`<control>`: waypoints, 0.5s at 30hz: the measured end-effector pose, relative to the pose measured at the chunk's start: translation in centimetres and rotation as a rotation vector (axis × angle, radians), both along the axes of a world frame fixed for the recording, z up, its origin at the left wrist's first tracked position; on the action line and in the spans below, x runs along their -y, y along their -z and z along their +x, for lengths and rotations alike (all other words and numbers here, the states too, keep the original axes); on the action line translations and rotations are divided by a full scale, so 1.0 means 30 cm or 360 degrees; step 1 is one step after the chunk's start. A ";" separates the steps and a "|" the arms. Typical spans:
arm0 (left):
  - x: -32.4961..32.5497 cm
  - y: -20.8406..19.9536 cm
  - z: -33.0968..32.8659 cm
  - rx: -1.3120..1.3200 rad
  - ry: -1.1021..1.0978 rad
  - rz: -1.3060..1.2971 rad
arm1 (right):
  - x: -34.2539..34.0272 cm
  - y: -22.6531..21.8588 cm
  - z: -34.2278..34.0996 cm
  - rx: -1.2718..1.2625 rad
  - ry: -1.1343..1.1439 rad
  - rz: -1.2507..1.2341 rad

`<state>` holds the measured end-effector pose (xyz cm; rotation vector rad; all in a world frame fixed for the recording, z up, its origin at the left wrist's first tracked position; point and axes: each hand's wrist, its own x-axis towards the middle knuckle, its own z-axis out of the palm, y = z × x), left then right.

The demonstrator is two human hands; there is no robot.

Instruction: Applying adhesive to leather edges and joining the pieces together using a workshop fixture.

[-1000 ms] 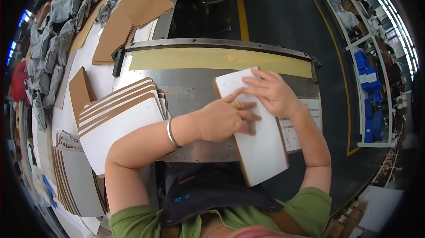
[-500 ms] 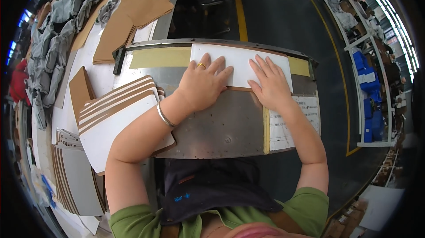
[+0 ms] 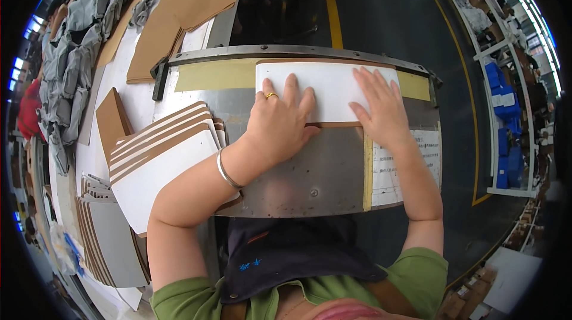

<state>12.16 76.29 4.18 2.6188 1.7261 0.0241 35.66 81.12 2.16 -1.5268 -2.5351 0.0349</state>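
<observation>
At twelve o'clock, left hand [image 3: 279, 122] and right hand [image 3: 378, 107] press flat, gripping nothing, on white card [image 3: 328, 85]; uneven pressure could skew it.

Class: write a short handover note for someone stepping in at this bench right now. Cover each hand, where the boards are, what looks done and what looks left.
Left hand: flat, open, pressing the white board.
Right hand: flat, open, pressing the same board.
The white board lies across the far part of the metal plate, up against the rail.
Done: one board placed and held down.
Left: a fanned stack of boards waits at the left, untouched; more grey sheets stand lower left.
</observation>
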 end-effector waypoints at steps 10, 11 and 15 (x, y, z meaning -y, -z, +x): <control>-0.058 0.040 -0.038 -0.0063 -0.0015 0.0146 | -0.051 0.057 0.017 -0.0152 -0.0106 0.0138; -0.060 0.045 -0.039 -0.0049 -0.0001 0.0150 | -0.043 0.053 0.016 -0.0161 -0.0068 0.0122; -0.064 0.044 -0.040 0.0032 0.0037 0.0055 | -0.039 0.051 0.026 -0.0181 -0.0046 0.0119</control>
